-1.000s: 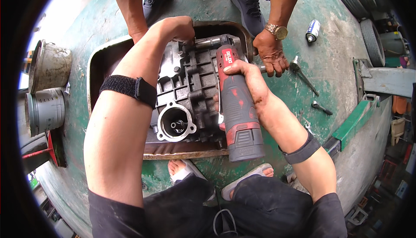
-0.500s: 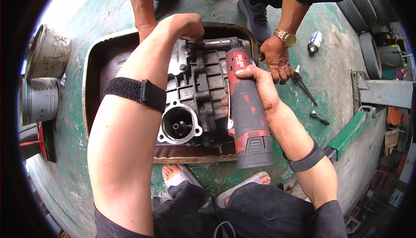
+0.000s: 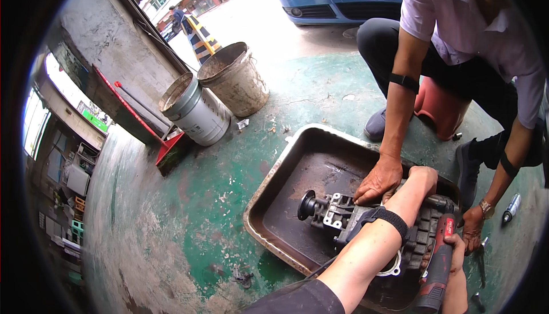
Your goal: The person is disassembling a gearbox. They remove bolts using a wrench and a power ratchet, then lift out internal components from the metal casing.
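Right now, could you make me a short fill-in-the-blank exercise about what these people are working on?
1. The grey metal gearbox housing lies in a shallow metal ____ on the green floor.
2. The person's right hand grips a ____ power tool.
3. Two ____ stand by the wall.
4. The co-worker's hand rests on the ____.

Missing words: tray; red; buckets; housing

A single head-worn fisheye view looks down and forward from close above the metal tray (image 3: 274, 185), which sits low and right of centre, with the green floor (image 3: 189, 211) stretching left toward the buckets (image 3: 231, 80).
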{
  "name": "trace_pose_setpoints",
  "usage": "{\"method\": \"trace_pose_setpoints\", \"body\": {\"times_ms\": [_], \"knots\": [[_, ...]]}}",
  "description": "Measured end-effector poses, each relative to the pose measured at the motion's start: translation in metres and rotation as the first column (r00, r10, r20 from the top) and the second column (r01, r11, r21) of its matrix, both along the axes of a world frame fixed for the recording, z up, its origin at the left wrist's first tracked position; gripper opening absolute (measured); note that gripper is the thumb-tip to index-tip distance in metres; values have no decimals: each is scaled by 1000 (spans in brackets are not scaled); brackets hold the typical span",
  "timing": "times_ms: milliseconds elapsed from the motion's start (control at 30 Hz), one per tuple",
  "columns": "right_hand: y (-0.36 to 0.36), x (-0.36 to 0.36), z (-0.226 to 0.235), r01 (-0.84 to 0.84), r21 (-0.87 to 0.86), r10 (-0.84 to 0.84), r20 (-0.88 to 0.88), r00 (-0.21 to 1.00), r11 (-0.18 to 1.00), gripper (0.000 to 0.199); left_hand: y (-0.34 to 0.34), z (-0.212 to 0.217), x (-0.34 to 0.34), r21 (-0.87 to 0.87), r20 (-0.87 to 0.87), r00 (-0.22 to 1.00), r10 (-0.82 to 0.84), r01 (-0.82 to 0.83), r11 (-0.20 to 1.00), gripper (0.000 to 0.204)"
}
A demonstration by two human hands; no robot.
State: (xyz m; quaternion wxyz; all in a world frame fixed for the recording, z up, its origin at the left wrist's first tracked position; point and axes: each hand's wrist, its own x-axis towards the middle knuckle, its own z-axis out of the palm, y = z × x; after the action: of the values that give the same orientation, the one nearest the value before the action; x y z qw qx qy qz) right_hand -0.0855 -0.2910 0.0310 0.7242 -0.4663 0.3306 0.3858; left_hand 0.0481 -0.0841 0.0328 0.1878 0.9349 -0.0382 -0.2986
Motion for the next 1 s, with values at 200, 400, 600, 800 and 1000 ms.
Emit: {"method": "trace_pose_setpoints", "body": {"times_ms": [200,400,600,800,1000], "knots": [[4,-3,6,49,50,-51,31,998,998,45,8,5,-6,-16,3,1000,6,-6,1000,31],[10,-9,30,-147,61,149,-29,988,987,58,12,-1,1,-44,-6,999,-54,54,998,28],[18,-9,39,-105,85,109,-43,993,991,53,21,5,1,-21,18,992,-123,124,992,32],[21,-8,42,-68,104,76,-70,995,992,50,18,18,0,16,-78,989,-125,126,992,36],[22,-10,43,-65,135,83,-130,988,989,48,15,18,3,65,-73,985,-156,161,985,35]]}}
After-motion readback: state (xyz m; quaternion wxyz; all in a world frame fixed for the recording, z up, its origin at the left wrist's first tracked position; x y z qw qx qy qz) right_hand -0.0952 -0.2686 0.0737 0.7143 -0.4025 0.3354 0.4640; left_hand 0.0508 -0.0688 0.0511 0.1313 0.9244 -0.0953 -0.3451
